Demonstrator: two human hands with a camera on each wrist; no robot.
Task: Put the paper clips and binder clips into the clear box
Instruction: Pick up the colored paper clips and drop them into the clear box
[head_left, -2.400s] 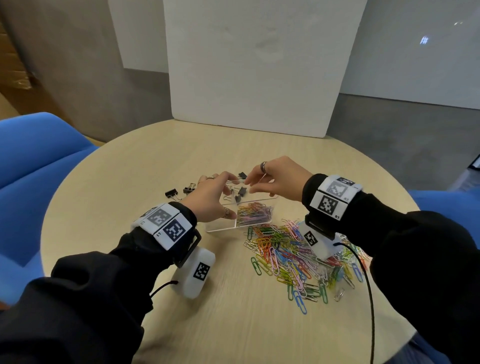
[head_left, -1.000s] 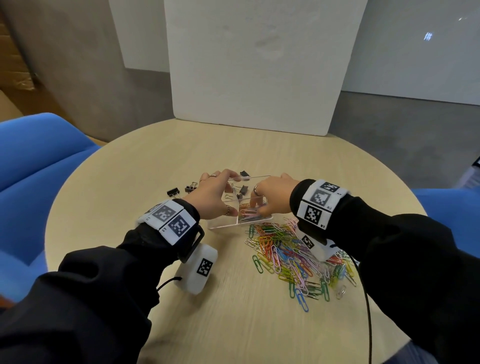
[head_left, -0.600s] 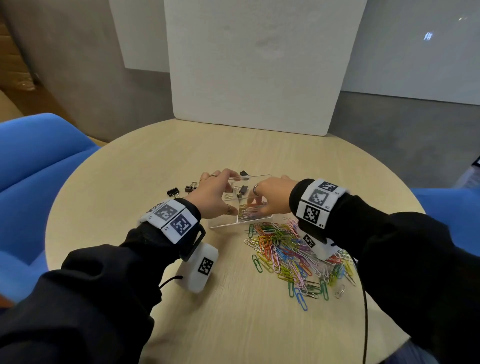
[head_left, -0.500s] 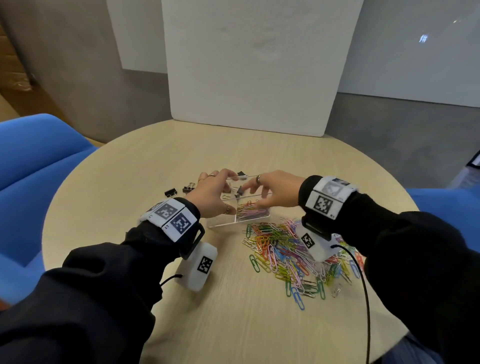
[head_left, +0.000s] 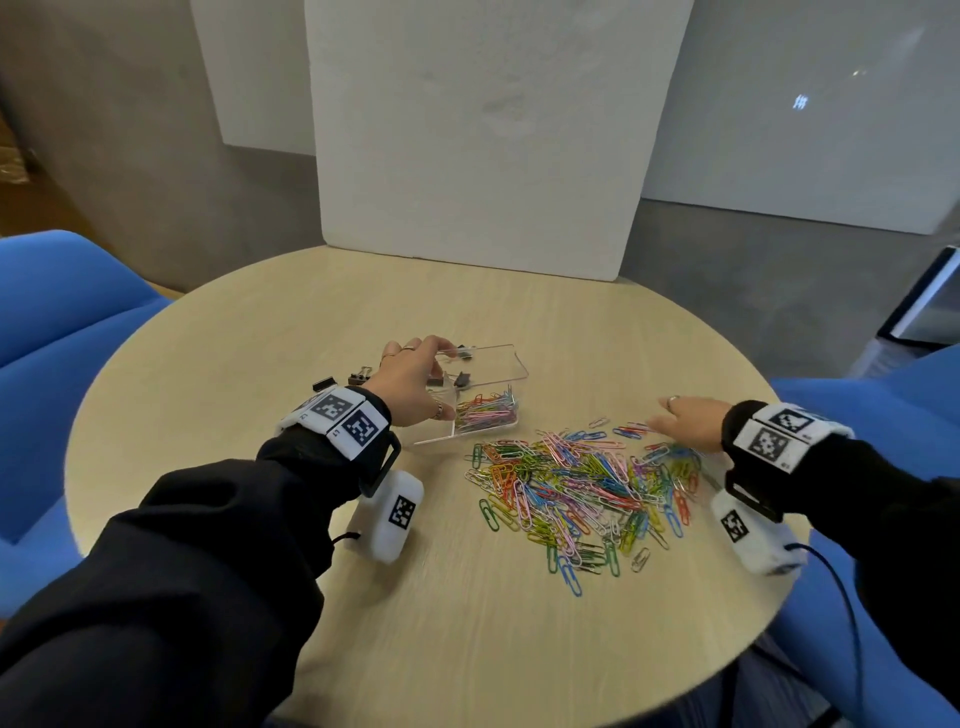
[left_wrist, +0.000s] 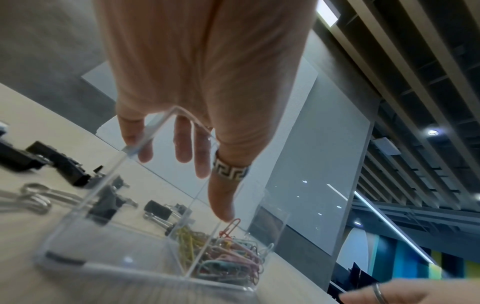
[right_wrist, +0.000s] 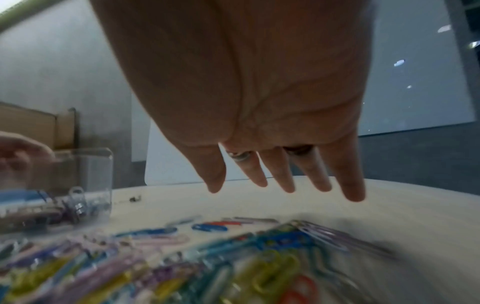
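right hand (head_left: 688, 422) withdrawn, fingers (right_wrist: 280, 176) spread, empty

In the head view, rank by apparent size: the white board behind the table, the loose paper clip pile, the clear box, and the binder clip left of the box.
1. white board
2. loose paper clip pile
3. clear box
4. binder clip

None look close enough to tie.

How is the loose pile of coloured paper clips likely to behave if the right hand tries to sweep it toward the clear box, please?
The pile of paper clips lies thin and spread on the smooth table, so it would probably slide easily but scatter. Many clips overlap, so some may snag and drag along in clumps. The right hand hovers flat with straight fingers, which suits sweeping; stray clips could slip past.
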